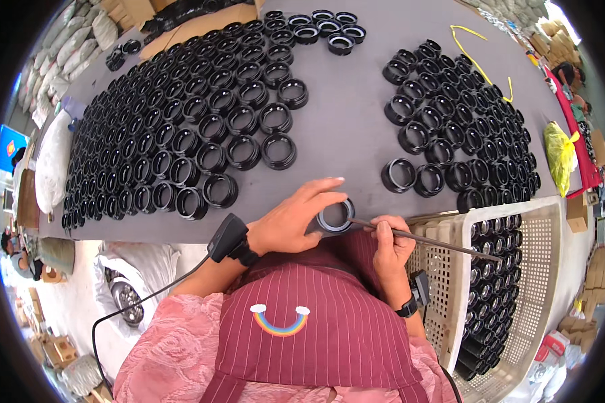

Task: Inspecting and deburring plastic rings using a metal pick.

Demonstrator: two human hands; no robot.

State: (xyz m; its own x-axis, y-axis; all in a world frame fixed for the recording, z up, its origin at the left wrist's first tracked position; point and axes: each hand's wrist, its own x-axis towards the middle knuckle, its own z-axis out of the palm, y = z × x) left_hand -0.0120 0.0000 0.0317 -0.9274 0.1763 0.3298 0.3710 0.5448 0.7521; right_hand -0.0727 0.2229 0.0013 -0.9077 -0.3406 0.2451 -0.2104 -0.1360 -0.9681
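Observation:
At the near edge of the table my left hand [292, 218] curls its thumb and fingers round a black ring [335, 229] with a pale inner rim. In my right hand [391, 243] is a long, thin dark rod [444, 246]. One end of the rod meets the right side of the ring; the other slants down to the right, over a crate. What the rod's tip does at the ring is too small to tell. Both wrists carry dark straps with small black devices.
Many similar black rings [212, 127] cover the table [336, 111] on the left, with another group [431, 117] on the right. A cream plastic crate [548, 269] full of rings stands at my right. Beyond lie a yellow bag [559, 156] and yellow strap [474, 62].

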